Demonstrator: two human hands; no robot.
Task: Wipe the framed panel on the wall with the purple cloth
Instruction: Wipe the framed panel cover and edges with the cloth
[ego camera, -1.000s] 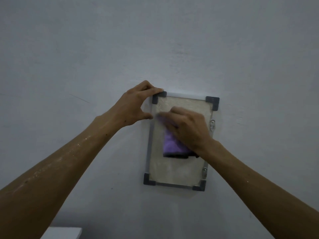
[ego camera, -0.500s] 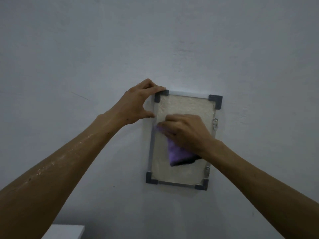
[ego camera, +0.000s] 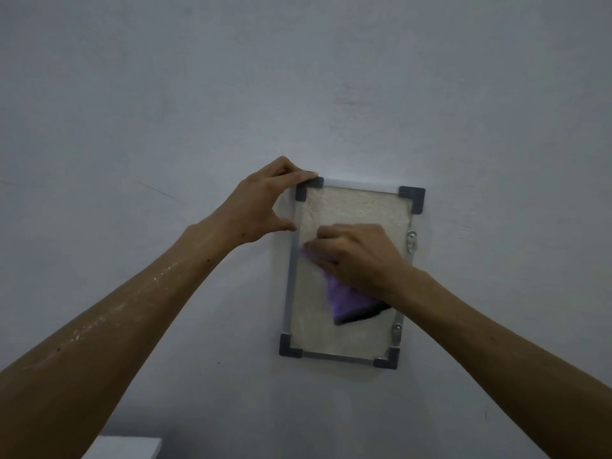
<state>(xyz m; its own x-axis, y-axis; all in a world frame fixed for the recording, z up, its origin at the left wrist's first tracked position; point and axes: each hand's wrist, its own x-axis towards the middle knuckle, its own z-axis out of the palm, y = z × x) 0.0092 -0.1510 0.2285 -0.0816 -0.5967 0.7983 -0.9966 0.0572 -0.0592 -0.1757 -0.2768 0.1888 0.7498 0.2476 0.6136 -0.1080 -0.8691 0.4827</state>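
Note:
A small framed panel (ego camera: 344, 207) hangs on the grey wall, with a pale textured face, a thin metal frame and dark plastic corner caps. My left hand (ego camera: 265, 203) holds its top left corner, index finger along the top cap and thumb against the left edge. My right hand (ego camera: 359, 256) presses the purple cloth (ego camera: 344, 303) flat against the middle of the panel, fingers pointing left. The cloth hangs out below my palm, with a dark edge at its lower end.
Two metal clips (ego camera: 411, 241) sit on the frame's right edge. The bare grey wall (ego camera: 331, 77) surrounds the panel. The corner of a white object (ego camera: 126, 447) shows at the bottom left.
My right hand has slid the cloth down the panel from near the top left corner to the middle. My left hand has kept its hold on the corner.

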